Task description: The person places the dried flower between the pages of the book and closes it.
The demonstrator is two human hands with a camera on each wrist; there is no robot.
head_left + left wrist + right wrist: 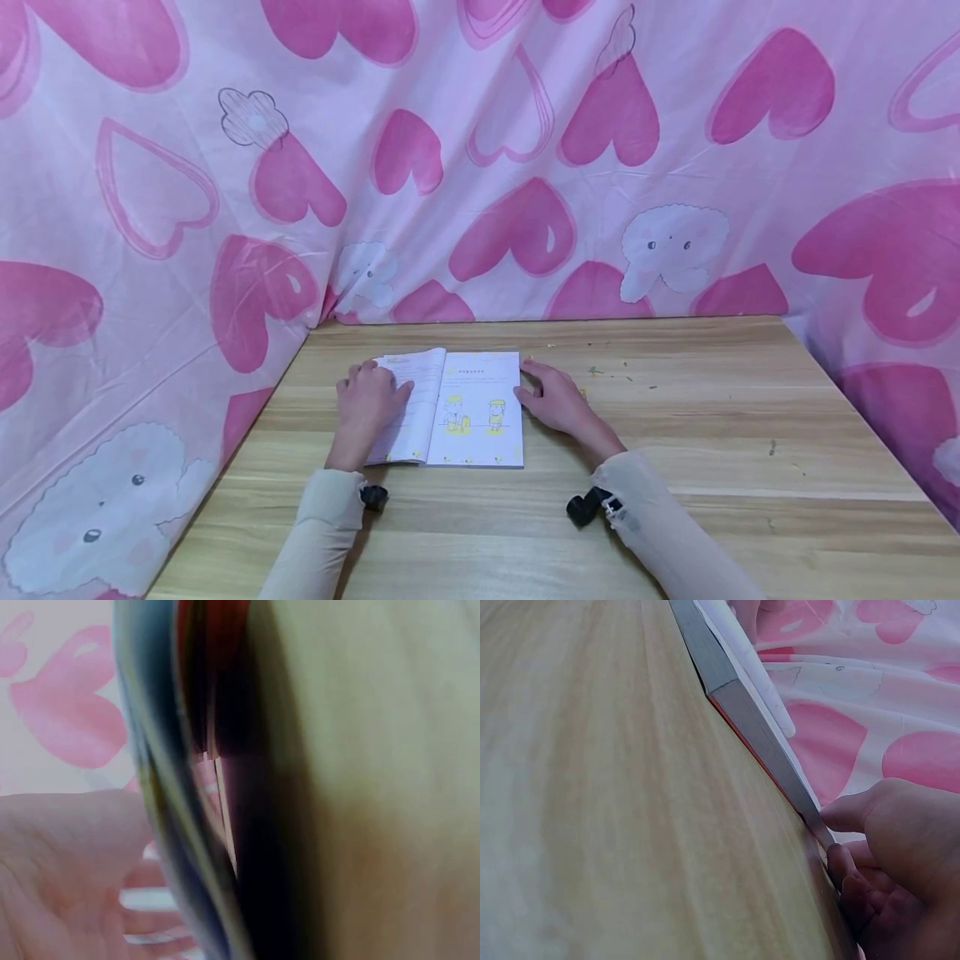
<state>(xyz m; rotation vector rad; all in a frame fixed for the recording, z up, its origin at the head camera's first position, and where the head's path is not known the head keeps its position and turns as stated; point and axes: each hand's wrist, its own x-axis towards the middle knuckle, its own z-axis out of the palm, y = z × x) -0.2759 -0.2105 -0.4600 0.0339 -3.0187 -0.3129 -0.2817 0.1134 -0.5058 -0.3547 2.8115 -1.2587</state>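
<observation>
An open book (480, 450) lies on the table, its left pages bowed up beside the spine and its right page flat. Yellow-tinted cartoon figures and lines of text are printed on the right page. My left hand (366, 404) rests on the left page, thumb spread toward the spine; the left wrist view shows its palm (67, 877) beside the blurred page edges. At the book's right side, my right hand (555, 400) pinches the edge, thumb on top. In the right wrist view its fingers (855, 892) curl against the side of the thick page block (761, 739).
The wood-grain table (675, 467) carries small scattered scraps (595, 370) to the right of the book. A pink heart-patterned cloth (510, 225) hangs behind the table and along its sides. Dark wrist cameras (585, 508) sit at both cuffs.
</observation>
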